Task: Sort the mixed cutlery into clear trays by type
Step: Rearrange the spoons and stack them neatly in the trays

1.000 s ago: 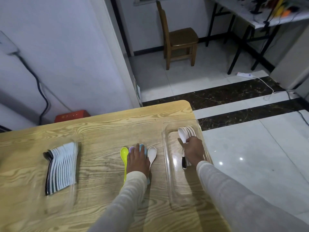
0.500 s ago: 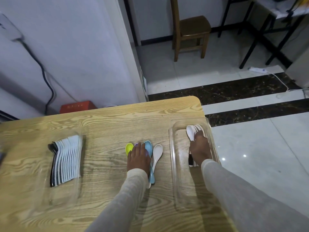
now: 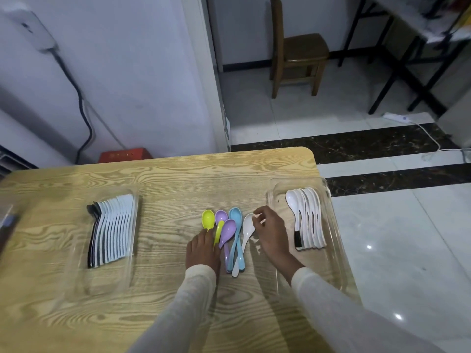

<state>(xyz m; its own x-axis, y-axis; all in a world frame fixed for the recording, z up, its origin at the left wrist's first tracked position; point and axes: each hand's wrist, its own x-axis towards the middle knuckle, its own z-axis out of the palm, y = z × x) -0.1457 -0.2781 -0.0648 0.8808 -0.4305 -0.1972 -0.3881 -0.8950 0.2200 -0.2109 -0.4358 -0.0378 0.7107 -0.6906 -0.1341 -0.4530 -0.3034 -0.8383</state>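
Observation:
Several loose spoons lie side by side mid-table: a yellow-green spoon, purple spoons, blue spoons and a white spoon. My left hand lies flat on the table, a fingertip touching the yellow-green spoon's handle. My right hand has its fingers curled at the right rim of the white spoon's bowl, pinching it while it lies on the wood. The clear right tray holds a row of white spoons. The clear left tray holds a stacked row of white-and-black spoons.
The wooden table ends just right of the right tray, with tiled floor beyond. A dark object sits at the table's left edge. A wooden chair and a red box stand behind the table.
My right hand left the right tray and moved left to the loose white spoon. My left hand drew back off the loose spoons, uncovering them.

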